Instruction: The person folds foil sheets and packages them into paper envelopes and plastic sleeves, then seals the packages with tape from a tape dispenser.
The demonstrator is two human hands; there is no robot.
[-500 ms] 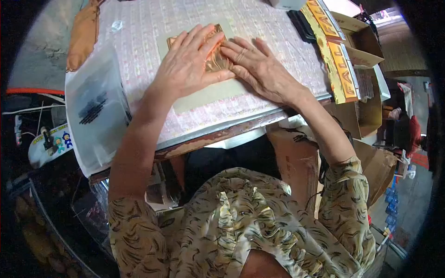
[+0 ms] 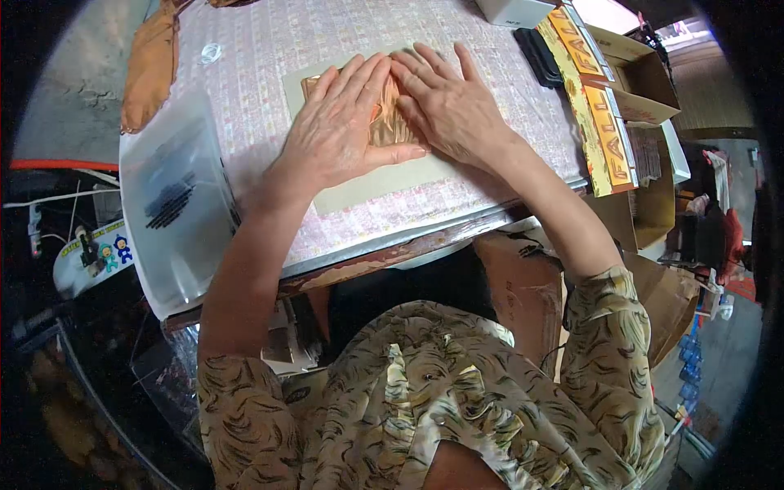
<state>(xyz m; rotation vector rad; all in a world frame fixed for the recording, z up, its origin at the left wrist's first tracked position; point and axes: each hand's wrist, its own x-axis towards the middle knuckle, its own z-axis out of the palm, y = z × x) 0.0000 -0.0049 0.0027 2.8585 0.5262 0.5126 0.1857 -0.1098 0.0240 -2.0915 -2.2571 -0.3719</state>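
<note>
Smoothing or flattening seems the step in hand: the shiny copper-coloured piece [image 2: 392, 131] lies on a grey sheet [image 2: 347, 194] inside the table's near edge, under the left hand [image 2: 339, 135] and beside the right hand [image 2: 457, 110]. Neither grip pinches; palms face down, left thumb spread. The work calls for even, light pressure. At the table's left near corner, dark strips [image 2: 170, 202] show in a translucent bin [image 2: 175, 265].
</note>
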